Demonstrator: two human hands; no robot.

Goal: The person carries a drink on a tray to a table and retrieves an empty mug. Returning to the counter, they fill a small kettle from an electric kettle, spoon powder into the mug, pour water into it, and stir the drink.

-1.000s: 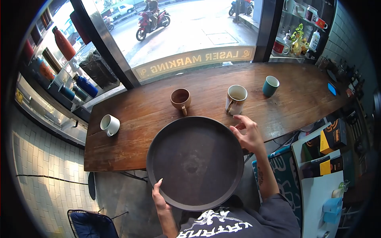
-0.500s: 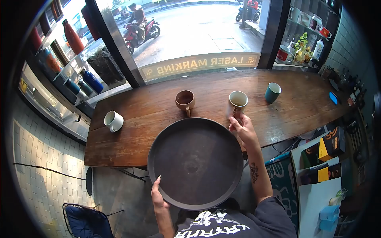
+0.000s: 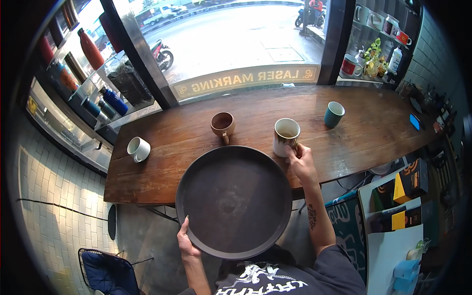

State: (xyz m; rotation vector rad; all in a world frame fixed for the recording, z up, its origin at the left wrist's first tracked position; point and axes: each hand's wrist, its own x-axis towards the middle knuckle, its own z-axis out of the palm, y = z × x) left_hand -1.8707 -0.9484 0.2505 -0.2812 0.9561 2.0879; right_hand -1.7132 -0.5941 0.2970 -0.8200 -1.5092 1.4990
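Note:
My left hand (image 3: 187,242) grips the near left rim of a round dark tray (image 3: 233,201), thumb on top and the other fingers hidden beneath. Nothing lies on the tray. My right hand (image 3: 302,161) is closed on the handle of a tall white mug (image 3: 281,144) with brown patterning, held close above the tray's far right rim. Whether the mug's base touches the table cannot be made out. A brown round mug (image 3: 222,129) stands beyond the tray. To the right is a teal cup (image 3: 334,116), and at the far left a white mug (image 3: 138,149).
The wooden table (image 3: 172,132) runs along a window. Shelves with bottles (image 3: 114,100) stand left, and shelves with mugs (image 3: 350,66) right. A phone (image 3: 414,122) lies at the table's right end. A dark blue chair (image 3: 109,273) is at lower left; boxes (image 3: 410,182) sit on the right-hand counter.
My right hand has brought the white mug slightly left and nearer to me. The tray and my left hand have shifted a little left. Outside, the motorbike has moved left.

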